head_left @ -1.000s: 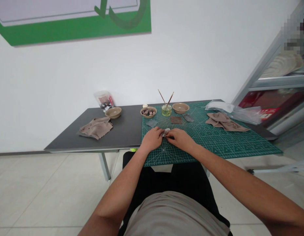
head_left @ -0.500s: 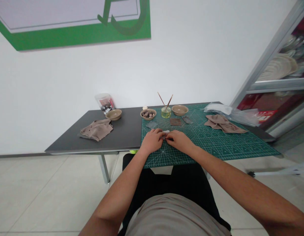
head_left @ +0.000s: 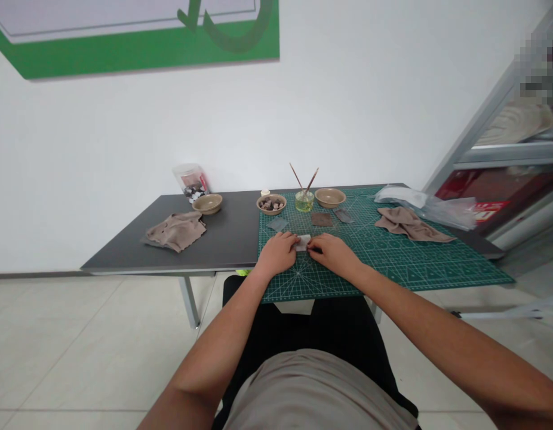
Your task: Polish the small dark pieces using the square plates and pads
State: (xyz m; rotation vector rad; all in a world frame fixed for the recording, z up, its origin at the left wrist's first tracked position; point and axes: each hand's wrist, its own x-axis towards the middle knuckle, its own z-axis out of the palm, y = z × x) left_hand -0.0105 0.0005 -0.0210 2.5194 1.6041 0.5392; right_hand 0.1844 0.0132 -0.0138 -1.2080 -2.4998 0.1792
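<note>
A small pale square sheet (head_left: 303,242) lies low over the green cutting mat, between my two hands. At its left edge, my left hand (head_left: 279,251) has closed fingers on it. Curled fingers of my right hand (head_left: 334,253) pinch its right edge. Whether it is paper, cloth or sandpaper I cannot tell. Just beyond the hands lie a grey translucent sheet (head_left: 277,224), a brown square sheet (head_left: 322,219) and a dark grey piece (head_left: 343,215).
Behind these stand a bowl of brown chunks (head_left: 272,205), a glass jar (head_left: 304,203) holding two thin sticks, and another bowl (head_left: 330,197). Brown cloths (head_left: 178,232) lie left, another cloth (head_left: 408,224) right beside a plastic bag (head_left: 431,206). A bowl (head_left: 207,204) and clear tub (head_left: 191,183) stand back left.
My hands have drawn slightly apart, the right one moving right, so more of the pale sheet shows flat between them. The whole view has shifted slightly.
</note>
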